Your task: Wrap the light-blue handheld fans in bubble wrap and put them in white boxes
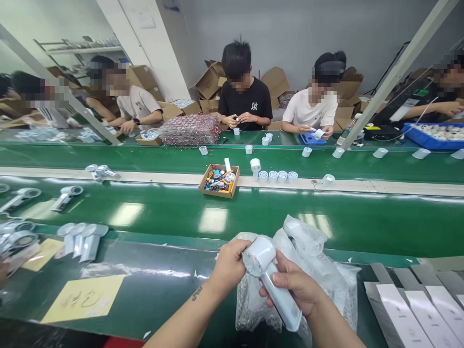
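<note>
Currently the device [279,297] is held in mid-air above the near worktop [159,285], with both hands clamped on it; the left hand [232,258] pinches the side of its round head, while the right hand [295,282] wraps the handle just below, thumb on top; bubble wrap [315,256] lies bunched beneath and behind, and whether the handle's low end touches it I cannot tell; the casing looks smooth and glossy, so it might slip if one hand let go while the other held loosely; a fall would probably meet the wrap, though one off to the left could strike bare worktop and scuff the casing; the loose wrap could also snag on the handle and be dragged along; the boxes [397,314], near on the right, could be knocked if the right hand swung wide.
</note>
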### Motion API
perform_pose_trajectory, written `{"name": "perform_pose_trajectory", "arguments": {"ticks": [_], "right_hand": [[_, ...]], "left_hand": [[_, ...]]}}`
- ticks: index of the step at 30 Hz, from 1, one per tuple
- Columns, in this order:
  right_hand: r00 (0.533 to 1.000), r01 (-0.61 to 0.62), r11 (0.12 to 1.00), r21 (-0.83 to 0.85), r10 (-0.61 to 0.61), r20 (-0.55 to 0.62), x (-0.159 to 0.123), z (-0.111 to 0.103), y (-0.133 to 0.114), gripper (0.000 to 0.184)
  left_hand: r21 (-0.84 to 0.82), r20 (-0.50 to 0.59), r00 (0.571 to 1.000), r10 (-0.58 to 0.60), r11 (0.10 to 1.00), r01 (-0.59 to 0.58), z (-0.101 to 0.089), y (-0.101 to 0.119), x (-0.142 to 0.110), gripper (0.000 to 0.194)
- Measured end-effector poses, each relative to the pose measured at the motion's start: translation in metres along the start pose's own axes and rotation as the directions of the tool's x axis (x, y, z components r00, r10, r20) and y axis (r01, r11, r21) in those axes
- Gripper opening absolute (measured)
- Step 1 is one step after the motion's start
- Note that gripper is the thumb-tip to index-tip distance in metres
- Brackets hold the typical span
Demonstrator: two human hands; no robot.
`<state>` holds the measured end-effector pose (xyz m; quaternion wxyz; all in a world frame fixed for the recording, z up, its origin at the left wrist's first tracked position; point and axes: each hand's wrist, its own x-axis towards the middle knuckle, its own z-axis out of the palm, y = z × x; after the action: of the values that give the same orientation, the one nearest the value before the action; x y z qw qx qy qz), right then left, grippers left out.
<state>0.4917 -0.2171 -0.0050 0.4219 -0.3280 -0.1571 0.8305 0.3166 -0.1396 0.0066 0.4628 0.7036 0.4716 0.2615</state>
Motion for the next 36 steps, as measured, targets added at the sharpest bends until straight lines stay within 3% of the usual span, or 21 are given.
{"name": "perform_pose_trajectory", "arguments": {"ticks": [3, 4, 6, 7, 9, 11, 15, 17, 18, 22, 24, 26, 27, 30, 31, 34, 36], "right_hand": [[0.993, -0.027, 0.991, -0.133, 0.011, -0.117, -0.002, -0.002, 0.005, 0.069], [0.988, -0.031, 0.983, -0.178, 0.003, -0.154, -0.004, 0.000, 0.008, 0.066], [0.978, -0.028, 0.974, -0.224, -0.020, -0.209, -0.009, 0.007, 0.015, 0.059], [0.972, -0.016, 0.976, -0.218, -0.036, -0.233, -0.012, 0.011, 0.020, 0.056], [0.956, 0.035, 0.984, -0.176, -0.084, -0.280, -0.018, 0.020, 0.029, 0.052], [0.934, 0.103, 0.985, -0.139, -0.144, -0.328, -0.023, 0.029, 0.038, 0.054], [0.883, 0.225, 0.973, -0.049, -0.225, -0.411, -0.034, 0.048, 0.053, 0.060], [0.839, 0.286, 0.958, -0.019, -0.260, -0.478, -0.039, 0.058, 0.060, 0.060], [0.811, 0.313, 0.950, -0.018, -0.276, -0.516, -0.042, 0.064, 0.064, 0.059], [0.684, 0.421, 0.905, -0.058, -0.359, -0.636, -0.052, 0.080, 0.076, 0.058], [0.618, 0.462, 0.885, -0.062, -0.372, -0.692, -0.058, 0.082, 0.079, 0.057], [0.582, 0.468, 0.883, -0.039, -0.341, -0.739, -0.066, 0.082, 0.081, 0.051], [0.577, 0.459, 0.888, -0.013, -0.309, -0.756, -0.071, 0.082, 0.083, 0.047], [0.588, 0.417, 0.901, 0.118, -0.169, -0.791, -0.085, 0.079, 0.093, 0.034], [0.606, 0.392, 0.901, 0.184, -0.102, -0.789, -0.089, 0.078, 0.099, 0.029], [0.659, 0.285, 0.897, 0.338, 0.073, -0.748, -0.099, 0.071, 0.121, 0.020], [0.632, 0.238, 0.913, 0.333, 0.115, -0.766, -0.106, 0.064, 0.135, 0.023]], "left_hand": [[-0.182, -0.108, 0.988, -0.115, 0.979, 0.094, -0.001, -0.001, -0.007, 0.018], [-0.175, -0.163, 0.983, -0.079, 0.983, 0.050, -0.002, -0.001, -0.010, 0.018], [-0.017, -0.221, 0.956, 0.192, 0.980, -0.200, -0.003, -0.001, -0.019, 0.015], [0.102, -0.206, 0.900, 0.385, 0.923, -0.371, -0.005, 0.000, -0.025, 0.014], [0.321, -0.120, 0.707, 0.697, 0.701, -0.637, -0.008, 0.000, -0.039, 0.021], [0.457, -0.037, 0.548, 0.836, 0.501, -0.734, -0.013, -0.001, -0.052, 0.029], [0.498, 0.107, 0.414, 0.904, 0.312, -0.809, -0.024, -0.002, -0.062, 0.033], [0.487, 0.147, 0.376, 0.915, 0.264, -0.833, -0.027, -0.002, -0.054, 0.030], [0.500, 0.138, 0.388, 0.911, 0.274, -0.822, -0.027, -0.001, -0.049, 0.027], [0.572, -0.020, 0.564, 0.825, 0.473, -0.671, -0.013, 0.001, -0.041, 0.012], [0.530, -0.007, 0.579, 0.815, 0.494, -0.689, -0.001, 0.003, -0.054, 0.015], [0.404, 0.118, 0.556, 0.823, 0.472, -0.784, 0.010, 0.007, -0.074, 0.018], [0.330, 0.178, 0.566, 0.805, 0.493, -0.805, 0.015, 0.009, -0.083, 0.019], [0.156, 0.269, 0.707, 0.654, 0.694, -0.702, 0.024, 0.018, -0.102, 0.017], [0.103, 0.307, 0.730, 0.611, 0.741, -0.664, 0.026, 0.022, -0.105, 0.016], [-0.069, 0.497, 0.687, 0.531, 0.813, -0.578, 0.033, 0.036, -0.106, 0.015], [-0.115, 0.581, 0.690, 0.432, 0.882, -0.456, 0.037, 0.044, -0.106, 0.016]]}}
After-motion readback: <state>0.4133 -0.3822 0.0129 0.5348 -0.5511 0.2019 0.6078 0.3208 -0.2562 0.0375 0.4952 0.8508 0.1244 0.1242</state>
